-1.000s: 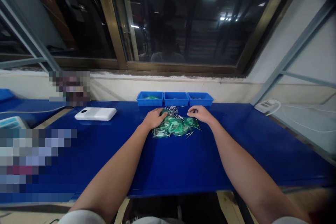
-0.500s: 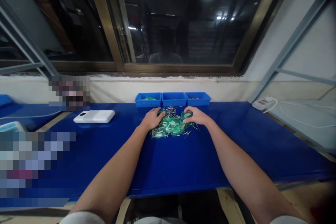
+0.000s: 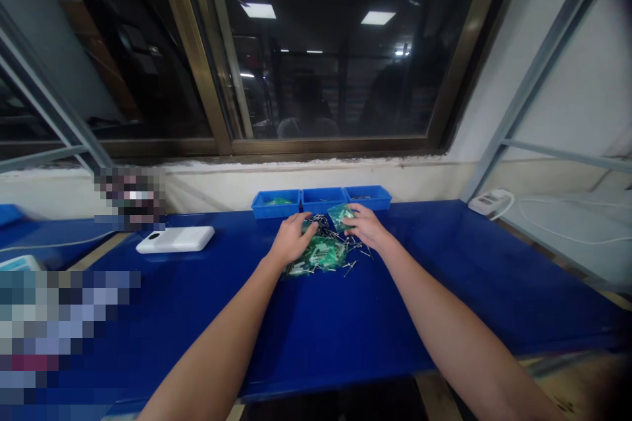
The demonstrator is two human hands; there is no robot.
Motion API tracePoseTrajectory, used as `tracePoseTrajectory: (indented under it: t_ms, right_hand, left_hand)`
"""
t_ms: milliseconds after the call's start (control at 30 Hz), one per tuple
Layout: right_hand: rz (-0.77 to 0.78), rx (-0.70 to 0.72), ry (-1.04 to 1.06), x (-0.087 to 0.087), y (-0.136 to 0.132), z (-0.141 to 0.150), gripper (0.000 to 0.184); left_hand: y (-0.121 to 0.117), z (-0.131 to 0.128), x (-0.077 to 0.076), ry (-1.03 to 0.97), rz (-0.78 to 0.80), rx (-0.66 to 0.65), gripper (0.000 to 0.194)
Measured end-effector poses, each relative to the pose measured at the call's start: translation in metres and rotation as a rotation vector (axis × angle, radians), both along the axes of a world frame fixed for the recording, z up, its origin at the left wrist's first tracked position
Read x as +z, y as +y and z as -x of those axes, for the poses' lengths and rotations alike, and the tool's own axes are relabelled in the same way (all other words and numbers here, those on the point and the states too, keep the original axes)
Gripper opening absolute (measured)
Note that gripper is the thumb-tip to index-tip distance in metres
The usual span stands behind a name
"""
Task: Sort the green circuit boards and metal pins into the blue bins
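Gripping green packet [image 3: 340,217] in right hand [image 3: 364,225], left hand [image 3: 293,240] open atop pin heap [image 3: 320,255]

From here I'm looking in on a factory-style workshop for small parts: a long blue-topped table [image 3: 494,256] on a metal frame [image 3: 538,72], three blue plastic bins [image 3: 322,200] in a row, a heap of metal pins [image 3: 320,227] and green packets [image 3: 323,253], a power strip [image 3: 488,201], and a window [image 3: 326,92] showing ceiling lights [image 3: 259,10] in a dark hall.

Blue bench [image 3: 316,342] with three blue bins [image 3: 320,202], a white power bank [image 3: 175,239] perhaps, green packets [image 3: 323,253] and pins [image 3: 350,268]
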State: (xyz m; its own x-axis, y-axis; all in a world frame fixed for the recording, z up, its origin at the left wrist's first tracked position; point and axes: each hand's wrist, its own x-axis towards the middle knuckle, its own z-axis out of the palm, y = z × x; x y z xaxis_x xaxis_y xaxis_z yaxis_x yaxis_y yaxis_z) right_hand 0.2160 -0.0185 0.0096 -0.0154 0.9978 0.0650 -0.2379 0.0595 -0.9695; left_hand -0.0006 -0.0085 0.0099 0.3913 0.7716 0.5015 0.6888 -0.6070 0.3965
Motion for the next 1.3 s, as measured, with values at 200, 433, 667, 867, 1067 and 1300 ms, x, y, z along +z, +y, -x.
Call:
tracePoseTrajectory:
  t_ms: [200, 433, 667, 867, 1067, 1300]
  right_hand:
    - [-0.18, 0.018, -0.105, 0.0, -0.002, 0.014, 0.027]
    - [-0.399, 0.019, -0.227, 0.005, -0.007, 0.022, 0.005]
    - [-0.455, 0.037, -0.329, 0.002, -0.006, 0.021, 0.009]
    - [-0.425, 0.072, -0.287, -0.002, -0.006, 0.021, 0.012]
    - [-0.397, 0.084, -0.276, -0.007, -0.003, 0.02, 0.007]
    - [-0.368, 0.04, -0.255, -0.007, -0.002, 0.018, 0.021]
  left_hand:
    - [-0.01, -0.011, 0.003, -0.045, -0.025, -0.088, 0.051]
    - [-0.012, -0.011, 0.007, -0.131, -0.195, -0.172, 0.033]
    - [-0.014, -0.01, 0.006, -0.089, -0.272, -0.095, 0.032]
    - [-0.013, -0.01, 0.003, -0.157, -0.32, -0.215, 0.028]
    - [-0.013, -0.013, 0.005, -0.227, -0.309, -0.313, 0.032]
    - [-0.012, -0.013, 0.005, -0.287, -0.187, -0.263, 0.015]
